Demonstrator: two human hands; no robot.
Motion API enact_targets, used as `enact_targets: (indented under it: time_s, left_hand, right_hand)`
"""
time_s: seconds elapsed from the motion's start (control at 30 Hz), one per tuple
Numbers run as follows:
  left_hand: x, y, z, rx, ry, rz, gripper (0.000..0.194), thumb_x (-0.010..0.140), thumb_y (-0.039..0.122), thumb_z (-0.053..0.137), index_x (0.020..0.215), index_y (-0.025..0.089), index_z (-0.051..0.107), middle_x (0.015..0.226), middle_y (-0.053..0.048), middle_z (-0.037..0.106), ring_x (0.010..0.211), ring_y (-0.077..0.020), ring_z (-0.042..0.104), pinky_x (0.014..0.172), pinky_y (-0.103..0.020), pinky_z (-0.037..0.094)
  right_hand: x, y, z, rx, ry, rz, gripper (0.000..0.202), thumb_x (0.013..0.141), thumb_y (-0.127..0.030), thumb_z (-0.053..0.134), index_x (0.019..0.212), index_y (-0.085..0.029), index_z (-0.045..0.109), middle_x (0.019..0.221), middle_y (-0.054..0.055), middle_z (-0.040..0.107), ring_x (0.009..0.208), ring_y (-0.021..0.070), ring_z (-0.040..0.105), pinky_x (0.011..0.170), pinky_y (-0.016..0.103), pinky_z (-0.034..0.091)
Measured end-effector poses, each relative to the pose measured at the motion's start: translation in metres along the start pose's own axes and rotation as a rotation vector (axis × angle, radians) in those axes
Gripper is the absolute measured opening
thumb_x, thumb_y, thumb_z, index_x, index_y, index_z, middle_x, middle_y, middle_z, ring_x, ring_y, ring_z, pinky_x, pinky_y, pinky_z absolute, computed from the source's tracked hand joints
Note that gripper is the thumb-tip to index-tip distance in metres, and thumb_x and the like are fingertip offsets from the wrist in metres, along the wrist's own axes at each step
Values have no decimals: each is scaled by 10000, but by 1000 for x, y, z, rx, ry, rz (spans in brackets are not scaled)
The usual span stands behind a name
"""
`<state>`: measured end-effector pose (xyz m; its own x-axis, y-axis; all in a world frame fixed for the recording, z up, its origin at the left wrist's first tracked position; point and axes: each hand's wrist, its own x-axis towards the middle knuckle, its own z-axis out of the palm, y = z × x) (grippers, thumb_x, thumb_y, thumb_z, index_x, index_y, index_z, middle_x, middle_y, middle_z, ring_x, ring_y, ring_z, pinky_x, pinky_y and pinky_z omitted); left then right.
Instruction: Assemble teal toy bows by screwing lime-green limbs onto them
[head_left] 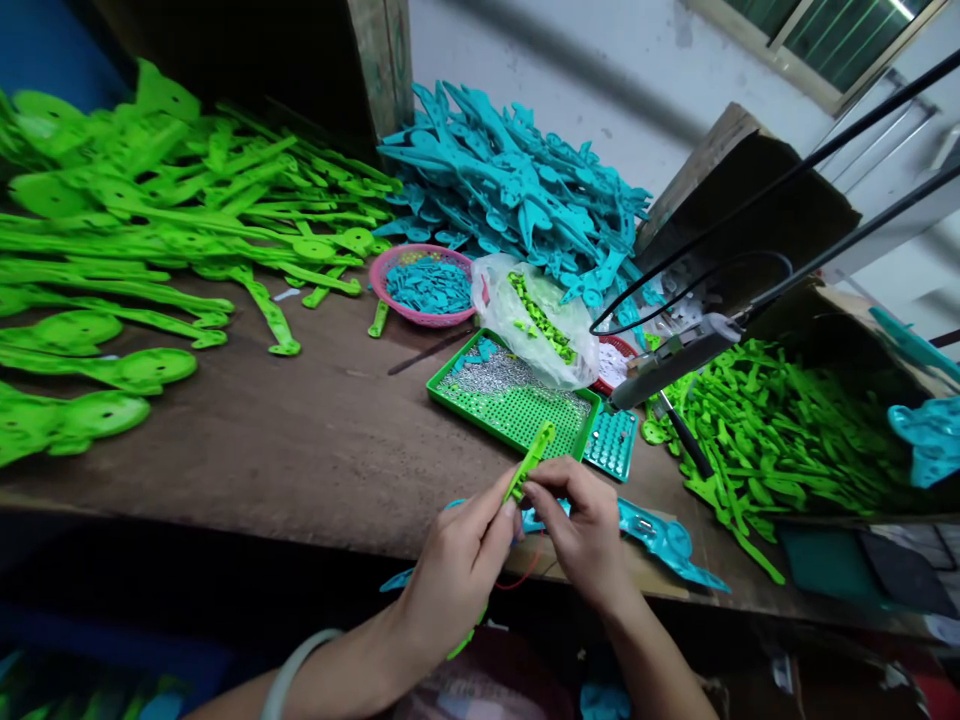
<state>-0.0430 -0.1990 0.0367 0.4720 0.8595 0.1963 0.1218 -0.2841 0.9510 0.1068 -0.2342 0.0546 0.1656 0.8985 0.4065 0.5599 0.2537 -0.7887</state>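
Note:
My left hand [466,545] is closed round a long green plastic part [534,458], whose narrow end points up and away from me. Its lower end comes out below the hand. With fingers pinched against the side of the same part, my right hand [581,520] works close to my left; whether a small piece sits between those fingertips is hidden. Beneath both hands, along the table's front edge, lies a long blue plastic part [660,540]. A thin red cord shows under the hands.
A green tray [517,440] of small metal pieces lies ahead, beside a small teal tray [613,440]. Behind are a pink basket [382,285] of blue pieces and a plastic bag [491,285]. An electric screwdriver [675,360] hangs at right. Green and blue parts are heaped around.

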Motion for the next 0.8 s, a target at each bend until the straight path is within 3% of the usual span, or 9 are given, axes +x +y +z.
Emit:
enact_targets:
  time_s: [0.1,0.23,0.3,0.4,0.47,0.53,0.67,0.73,0.8]
  left_hand:
    - [2,3,1,35,11,68,422,995,232,393,1321,156,650,679,-13,673,687,-167,695,693,-248,581]
    - [4,-1,4,94,40,179,429,991,182,395,1355,135,618,952,-78,773,841,-169,744,758,-217,582]
    - [3,-5,5,104,54,203,424,991,166,402,1355,118,613,1030,-100,777,931,-174,748,831,-213,577]
    - [2,-8,3,63,71,174,416,992,186,410,1342,98,618,1062,-117,772,969,-186,743,905,-236,567]
    - [3,-8,0,-19,60,107,405,1004,242,404,1305,116,643,1020,-105,771,917,-192,742,888,-262,579]
    - [6,-6,-3,-127,25,-16,392,1014,330,413,1226,142,684,881,-71,758,781,-179,729,761,-250,596]
    - [14,-7,-6,-364,-20,-332,511,975,553,454,1153,128,675,455,70,478,340,-113,450,327,-200,385]
    - [19,-8,-8,-477,-39,-440,602,928,628,482,1191,112,643,446,96,441,285,-92,341,271,-199,307]
    - [22,-8,-10,-555,-46,-493,655,888,658,517,1217,103,627,484,87,489,288,-80,336,274,-196,313]
  right_hand:
    - [-3,-2,5,49,113,-44,92,909,-145,641,841,-199,670,776,15,687,727,130,653,672,252,532]
    - [-10,0,15,92,241,-12,101,889,-122,661,841,-204,695,782,15,696,731,136,661,676,262,541]
    - [-16,1,21,96,269,-11,135,907,-113,631,920,-219,714,855,28,717,789,146,684,713,271,559]
    - [-29,-1,29,34,217,-59,333,960,-109,520,1213,-265,671,1099,75,699,1019,178,678,868,326,564]
    - [-36,-7,33,-52,149,-87,464,975,-121,472,1405,-279,545,1249,112,625,1160,205,614,971,384,529]
    - [-38,-14,33,-101,57,-53,521,979,-143,463,1482,-277,457,1305,127,568,1216,221,560,1029,422,489]
    - [-30,-25,22,-29,-139,141,439,1009,-203,442,1426,-315,521,1252,87,590,1183,206,541,1032,409,470]
    - [-26,-24,16,-43,-147,160,411,1012,-227,456,1403,-318,547,1188,72,630,1134,209,543,1009,412,467]
    - [-24,-19,9,-89,-96,144,387,1008,-247,475,1381,-295,566,1077,66,666,1047,211,563,951,404,481]
